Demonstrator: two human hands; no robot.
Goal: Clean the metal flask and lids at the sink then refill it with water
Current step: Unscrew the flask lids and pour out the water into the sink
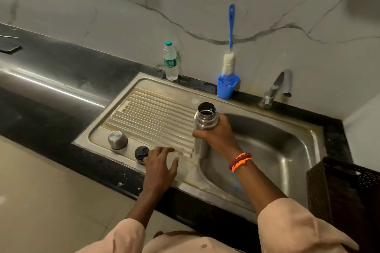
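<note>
We found the metal flask (204,127) upright and uncapped at the left edge of the sink (287,135) basin, where the basin meets the ribbed draining board (152,117). Its open mouth faced up toward us, and its base was hidden behind the wrist, so we could not tell whether it rested on the steel. The right hand (218,135) gripped it around the middle, fingers curled round the far side and thumb across the near side, with orange and dark red bracelets (240,161) on that wrist.

The left hand (162,164) lay over the near edge of the draining board, left of the basin, fingers spread and relaxed, holding nothing. Its fingertips were just beside the black inner lid (141,153), which sat on the flat near-left part of the board; we could not tell whether they touched it. Farther left of the basin, just beside that lid, the steel cup lid (117,139) stood mouth down.

Behind the sink, against the marble wall, a blue cup (227,88) held a bottle brush (229,53) with a blue handle and white bristles, standing nearly upright. Left of it, at the back corner of the draining board, stood a capped plastic water bottle (170,61). The tap (278,87) rose behind the basin's far right, its spout curved over the bowl, and no water ran from it. A dark woven basket (339,187) stood at the basin's near right.
</note>
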